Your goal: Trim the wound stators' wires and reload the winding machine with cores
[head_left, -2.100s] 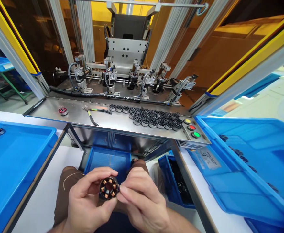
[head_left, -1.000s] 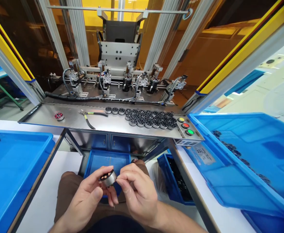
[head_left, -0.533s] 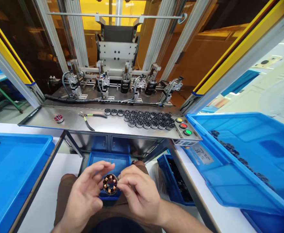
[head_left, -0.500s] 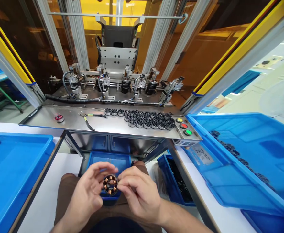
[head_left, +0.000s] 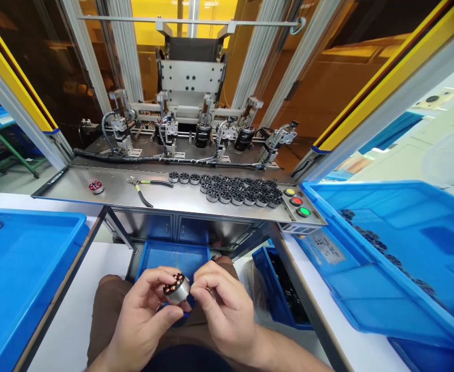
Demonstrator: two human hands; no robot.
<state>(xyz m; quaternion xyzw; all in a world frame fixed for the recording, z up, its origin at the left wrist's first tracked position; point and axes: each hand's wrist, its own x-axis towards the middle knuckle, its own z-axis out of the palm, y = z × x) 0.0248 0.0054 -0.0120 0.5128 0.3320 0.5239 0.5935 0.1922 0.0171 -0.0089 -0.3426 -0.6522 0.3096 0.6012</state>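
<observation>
My left hand (head_left: 141, 310) is closed round a motor stator (head_left: 177, 290), a silvery ring with copper windings on its black top. The stator is tilted, its metal side facing me and its copper face turned up and away. Close against its right edge, my right hand (head_left: 225, 310) is pinched, thumb to forefinger. A thin strand seems to show by those fingers, but what they grip is too small to make out. Both hands are above my lap.
Rows of similar stators (head_left: 238, 190) stand on the steel bench (head_left: 153, 173), with pliers (head_left: 145, 190) and one red-wound stator (head_left: 96, 187) to their left. Push buttons (head_left: 297, 201) sit at the bench's right end. Blue bins (head_left: 366, 310) flank me, and a machine fixture (head_left: 203, 135) rises behind.
My left hand has closed on the stator, which has tipped from facing me to showing its silvery side. My right hand has stayed near its edge, still pinched. The view has shifted slightly.
</observation>
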